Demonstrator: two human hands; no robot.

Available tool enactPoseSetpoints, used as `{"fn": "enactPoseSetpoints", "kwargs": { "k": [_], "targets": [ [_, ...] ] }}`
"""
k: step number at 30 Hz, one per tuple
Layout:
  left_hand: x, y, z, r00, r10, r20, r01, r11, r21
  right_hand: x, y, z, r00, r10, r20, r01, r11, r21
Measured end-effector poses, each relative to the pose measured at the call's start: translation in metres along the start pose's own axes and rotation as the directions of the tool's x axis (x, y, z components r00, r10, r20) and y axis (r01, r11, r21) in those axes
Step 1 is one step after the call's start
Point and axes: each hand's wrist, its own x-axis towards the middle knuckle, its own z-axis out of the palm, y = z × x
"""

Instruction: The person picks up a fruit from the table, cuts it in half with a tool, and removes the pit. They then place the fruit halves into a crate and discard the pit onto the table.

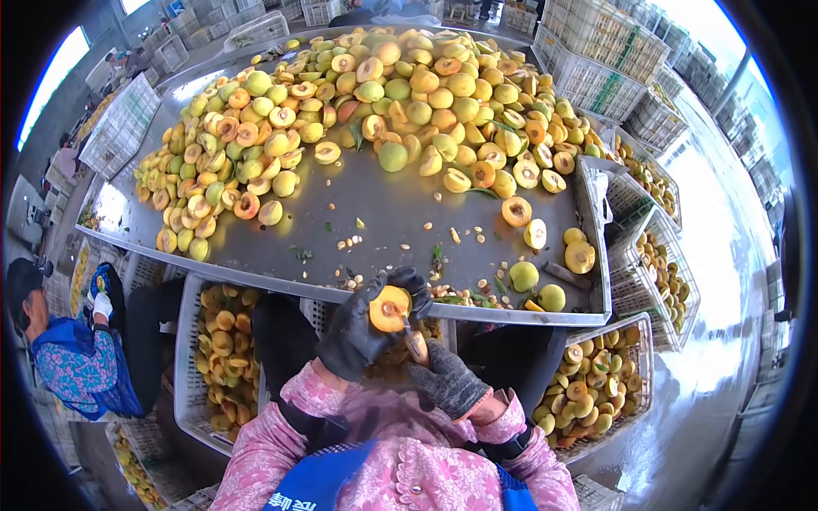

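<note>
My left hand [351,336], in a dark glove, is closed around a halved yellow peach [388,310] with its cut face up and a hollow in the middle. In my right hand [452,381], also gloved, is a small pitting tool with a wooden handle [418,347]; its metal end touches the lower right edge of the peach. Both hands are just in front of the near edge of a metal table [358,200]. A large heap of whole and halved peaches [409,102] covers the table's far part. Several loose pits [351,243] lie nearer.
Crates of peach halves stand at my left [226,349] and right [596,383], with more crates [656,264] along the table's right side. Stacked white crates [596,60] rise behind. A co-worker in a blue apron [85,358] sits at the left.
</note>
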Motion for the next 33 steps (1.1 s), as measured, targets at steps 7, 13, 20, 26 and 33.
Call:
{"fn": "enactPoseSetpoints", "kwargs": {
  "k": [7, 13, 20, 26, 33],
  "targets": [
    [-0.018, -0.012, -0.011, 0.995, 0.083, 0.055, -0.093, 0.973, 0.213, 0.01, 0.002, 0.013, 0.994, -0.082, -0.071, 0.071, 0.987, -0.144],
    [-0.03, -0.008, 0.008, 0.942, 0.312, 0.124, -0.318, 0.71, 0.628, 0.005, -0.002, 0.019, 0.987, -0.114, -0.112, 0.103, 0.99, -0.101],
    [-0.026, -0.015, 0.011, 0.928, 0.371, -0.018, -0.33, 0.847, 0.417, 0.003, -0.007, 0.023, 0.965, -0.223, -0.137, 0.175, 0.938, -0.298],
    [-0.027, -0.011, 0.021, 0.939, 0.302, -0.162, -0.259, 0.935, 0.244, 0.006, -0.004, 0.021, 0.957, -0.265, -0.121, 0.189, 0.879, -0.437],
    [-0.028, -0.017, 0.007, 0.883, 0.466, 0.062, -0.371, 0.61, 0.7, 0.005, -0.024, 0.024, 0.977, -0.178, -0.118, 0.105, 0.882, -0.46]
  ]
}}
